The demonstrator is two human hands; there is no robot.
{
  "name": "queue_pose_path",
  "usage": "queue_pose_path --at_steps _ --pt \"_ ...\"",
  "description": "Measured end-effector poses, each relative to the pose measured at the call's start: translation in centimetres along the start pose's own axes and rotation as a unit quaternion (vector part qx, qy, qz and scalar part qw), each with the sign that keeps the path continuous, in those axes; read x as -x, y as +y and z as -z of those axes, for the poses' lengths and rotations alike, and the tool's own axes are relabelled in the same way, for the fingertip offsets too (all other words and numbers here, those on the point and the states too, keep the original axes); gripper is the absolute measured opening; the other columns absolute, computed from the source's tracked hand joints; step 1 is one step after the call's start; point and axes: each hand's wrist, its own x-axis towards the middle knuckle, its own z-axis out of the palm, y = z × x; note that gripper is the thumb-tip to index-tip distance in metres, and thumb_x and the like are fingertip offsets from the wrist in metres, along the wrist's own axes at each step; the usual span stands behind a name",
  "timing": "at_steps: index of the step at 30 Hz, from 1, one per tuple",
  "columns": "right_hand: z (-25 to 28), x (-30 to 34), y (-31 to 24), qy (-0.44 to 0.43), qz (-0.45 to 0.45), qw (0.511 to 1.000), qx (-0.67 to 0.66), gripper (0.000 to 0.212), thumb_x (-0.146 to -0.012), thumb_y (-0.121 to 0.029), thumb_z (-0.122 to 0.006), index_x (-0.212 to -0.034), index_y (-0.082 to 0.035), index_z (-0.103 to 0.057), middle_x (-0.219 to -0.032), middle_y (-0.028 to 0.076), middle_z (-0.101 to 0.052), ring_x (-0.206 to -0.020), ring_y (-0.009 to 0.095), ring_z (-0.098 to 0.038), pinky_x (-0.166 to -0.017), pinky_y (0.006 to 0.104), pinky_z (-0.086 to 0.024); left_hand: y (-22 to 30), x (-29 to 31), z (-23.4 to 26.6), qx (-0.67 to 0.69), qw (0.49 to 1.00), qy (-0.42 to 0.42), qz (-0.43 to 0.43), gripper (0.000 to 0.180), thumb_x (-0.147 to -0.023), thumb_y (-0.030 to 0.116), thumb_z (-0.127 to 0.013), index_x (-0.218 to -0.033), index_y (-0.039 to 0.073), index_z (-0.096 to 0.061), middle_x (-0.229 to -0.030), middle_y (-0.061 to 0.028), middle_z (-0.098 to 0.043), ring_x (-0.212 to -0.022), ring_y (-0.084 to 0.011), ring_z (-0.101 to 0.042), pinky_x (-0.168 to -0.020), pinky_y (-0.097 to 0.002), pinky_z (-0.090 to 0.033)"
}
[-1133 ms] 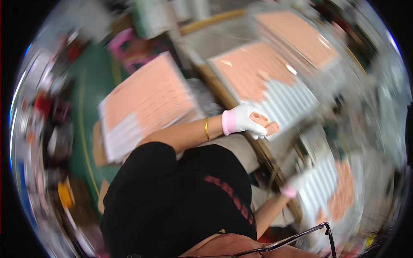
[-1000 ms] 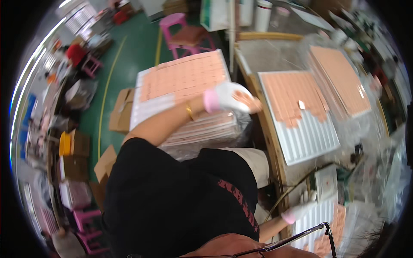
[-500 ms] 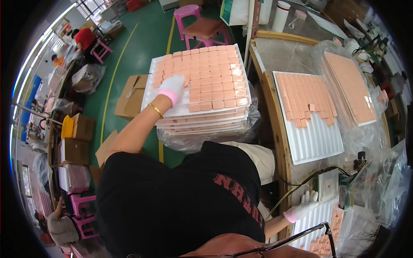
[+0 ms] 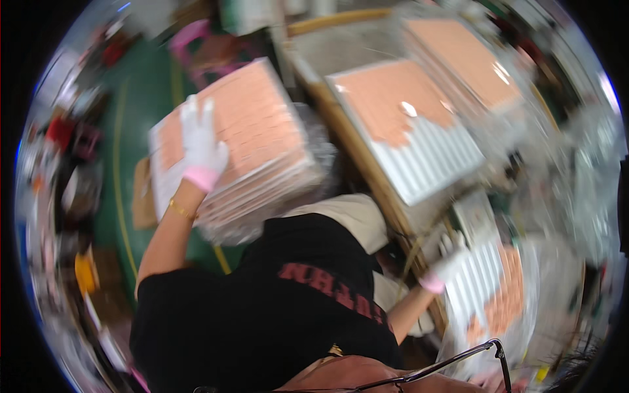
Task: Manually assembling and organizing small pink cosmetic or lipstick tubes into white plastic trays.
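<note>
Over the left part of a stack of white trays packed with small peach blocks (image 4: pixel 252 111) lies my left hand (image 4: pixel 202 141), in a white glove with a pink cuff. Its fingers are stretched out, apart from the thumb, and nothing shows in them. My right hand (image 4: pixel 447 265), gloved alike, is by the edge of a white ridged tray (image 4: pixel 473 275) partly covered with peach blocks. Its fingers look extended, though motion smears them. A small pale flat-topped device (image 4: pixel 476 216) stands just beyond that hand.
On the bench to the right, another ridged tray (image 4: pixel 419 167) is partly filled with peach blocks. Behind it stands a plastic-wrapped stack of filled trays (image 4: pixel 462 59). A wooden edge (image 4: pixel 354 141) borders the bench. Beyond the left stack are a pink stool (image 4: pixel 190 36) and a cardboard box (image 4: pixel 143 196).
The whole view has swung, shifting the stack and bench leftward. My left hand has gone from bent fingers at the blocks to stretched fingers; my right hand stays by the device.
</note>
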Motion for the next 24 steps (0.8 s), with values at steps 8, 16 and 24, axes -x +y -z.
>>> queue_pose_path --at_steps 8,16,24 --pt "1.6 2.9 -1.8 0.000 0.129 0.992 -0.015 0.038 -0.099 -0.021 -0.040 -0.121 0.006 -0.053 -0.115 0.015 -0.059 -0.096 0.021 -0.060 -0.088 0.0333 -0.046 23.4 -5.7 -11.0 0.319 0.860 -0.110 -0.382 0.024 -0.072 0.004 -0.061 -0.096 0.005 -0.060 -0.097 -0.0126 -0.060 -0.097 -0.0306 -0.056 -0.084 -0.0421 -0.046" --pt "15.6 6.9 -3.1 0.293 0.135 0.916 0.239 0.028 -0.091 -0.004 -0.052 -0.117 0.007 -0.056 -0.113 0.012 -0.062 -0.102 0.017 -0.058 -0.090 0.0284 -0.045 24.8 -9.5 -16.4 0.115 0.864 -0.222 -0.438 0.021 -0.075 0.014 -0.065 -0.096 0.009 -0.064 -0.094 -0.0148 -0.061 -0.092 -0.0335 -0.056 -0.079 -0.0438 -0.046" --pt "24.0 8.1 -4.5 0.317 0.069 0.759 0.564 0.022 -0.080 -0.014 -0.064 -0.099 -0.003 -0.064 -0.094 0.017 -0.064 -0.087 0.030 -0.061 -0.078 0.0364 -0.048 29.3 -7.3 -16.4 0.511 0.696 -0.375 -0.338 0.041 -0.088 0.002 -0.054 -0.128 -0.003 -0.045 -0.124 -0.0140 -0.054 -0.119 -0.0233 -0.050 -0.100 -0.0330 -0.038"
